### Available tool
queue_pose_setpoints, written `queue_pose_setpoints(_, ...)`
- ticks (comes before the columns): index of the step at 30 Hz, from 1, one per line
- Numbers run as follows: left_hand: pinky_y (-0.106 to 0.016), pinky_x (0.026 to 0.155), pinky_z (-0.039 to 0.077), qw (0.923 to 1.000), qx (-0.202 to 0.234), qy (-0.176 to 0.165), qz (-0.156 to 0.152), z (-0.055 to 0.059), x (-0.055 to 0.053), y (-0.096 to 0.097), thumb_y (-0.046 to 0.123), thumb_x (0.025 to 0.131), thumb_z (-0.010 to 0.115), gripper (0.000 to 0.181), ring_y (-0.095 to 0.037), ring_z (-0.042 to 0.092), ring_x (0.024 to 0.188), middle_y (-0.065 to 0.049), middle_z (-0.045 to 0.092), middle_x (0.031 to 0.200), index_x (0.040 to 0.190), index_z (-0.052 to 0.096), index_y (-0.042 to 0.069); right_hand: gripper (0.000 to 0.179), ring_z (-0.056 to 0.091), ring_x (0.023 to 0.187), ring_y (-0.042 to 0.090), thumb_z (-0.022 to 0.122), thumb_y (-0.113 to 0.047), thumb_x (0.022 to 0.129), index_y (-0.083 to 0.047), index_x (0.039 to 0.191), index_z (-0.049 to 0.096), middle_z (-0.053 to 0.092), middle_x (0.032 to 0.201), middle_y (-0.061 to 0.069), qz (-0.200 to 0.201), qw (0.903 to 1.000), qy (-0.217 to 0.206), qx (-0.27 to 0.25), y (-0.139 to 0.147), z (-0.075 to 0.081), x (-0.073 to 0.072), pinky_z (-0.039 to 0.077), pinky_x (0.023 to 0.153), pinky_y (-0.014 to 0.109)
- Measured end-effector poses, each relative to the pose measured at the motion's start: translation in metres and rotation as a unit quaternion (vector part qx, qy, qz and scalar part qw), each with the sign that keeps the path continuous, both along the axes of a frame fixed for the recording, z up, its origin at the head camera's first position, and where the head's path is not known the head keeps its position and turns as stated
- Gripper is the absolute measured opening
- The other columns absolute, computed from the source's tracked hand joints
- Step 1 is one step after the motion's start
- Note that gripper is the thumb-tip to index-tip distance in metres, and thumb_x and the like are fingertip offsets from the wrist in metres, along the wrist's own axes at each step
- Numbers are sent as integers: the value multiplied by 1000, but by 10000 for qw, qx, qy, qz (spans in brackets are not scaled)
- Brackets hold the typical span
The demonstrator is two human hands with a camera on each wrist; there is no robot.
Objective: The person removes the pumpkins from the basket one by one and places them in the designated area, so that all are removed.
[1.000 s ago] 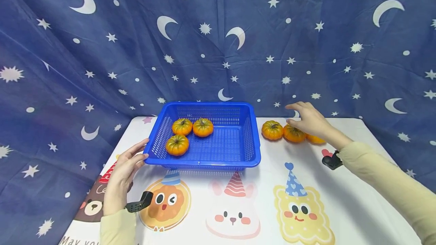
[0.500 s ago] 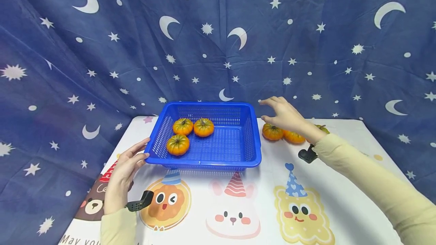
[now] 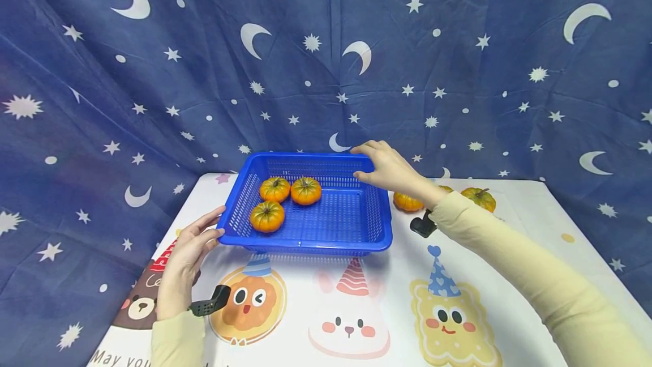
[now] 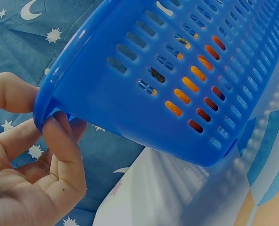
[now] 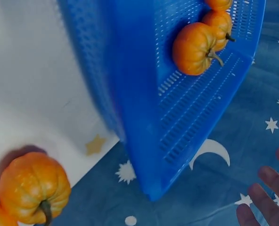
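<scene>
My left hand [image 3: 185, 262] pinches the left rim of a blue plastic basket [image 3: 321, 244]; in the left wrist view its thumb and fingers [image 4: 66, 155] close on the rim from both sides. Three small orange pumpkins sit in the basket's left half: a front one [image 3: 267, 217], a back one [image 3: 275, 189] and a third [image 3: 306, 191] to its right. My right hand [image 3: 387, 167] is over the basket's back right corner, fingers spread and holding nothing. In the right wrist view its fingers [image 5: 271, 183] show apart beyond the basket wall.
Right of the basket, three more pumpkins lie on the table: a near one [image 3: 407, 201], one mostly hidden behind my right forearm, and a far one [image 3: 479, 199]. A blue curtain [image 3: 326, 72] hangs behind the white printed tablecloth [image 3: 285, 350].
My right hand has moved left, from above the table pumpkins to the basket's right corner, uncovering the far right pumpkin. My left hand has stayed on the rim.
</scene>
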State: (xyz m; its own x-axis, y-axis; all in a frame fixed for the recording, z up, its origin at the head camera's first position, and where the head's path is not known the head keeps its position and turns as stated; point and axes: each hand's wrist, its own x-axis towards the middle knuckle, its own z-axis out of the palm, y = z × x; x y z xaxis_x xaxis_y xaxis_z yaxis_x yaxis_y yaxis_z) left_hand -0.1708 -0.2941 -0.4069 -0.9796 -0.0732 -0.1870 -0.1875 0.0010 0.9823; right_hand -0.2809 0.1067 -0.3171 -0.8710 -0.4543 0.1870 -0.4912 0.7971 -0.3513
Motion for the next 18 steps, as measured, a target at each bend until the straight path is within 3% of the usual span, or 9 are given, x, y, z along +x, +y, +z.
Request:
queue_pose_setpoints(8, -14, 83, 51, 10000, -67, 44, 55, 0, 1, 0, 4, 92, 56, 60, 0, 60, 96, 7, 46, 118, 148, 35, 4, 53, 44, 129, 32, 68, -32, 86, -14, 134, 55, 53, 138, 11, 157, 9998, -98, -37, -24, -1, -7, 37, 107, 55)
queue_pose_setpoints(18, -13, 83, 51, 9998, -178, -31, 65, -1, 0, 0, 6, 93, 56, 60, 1, 60, 95, 3, 44, 125, 149, 33, 5, 54, 45, 128, 32, 69, -31, 85, -14, 134, 55, 53, 137, 10, 170, 9995, -209, -174, -52, -17, -19, 37, 107, 53)
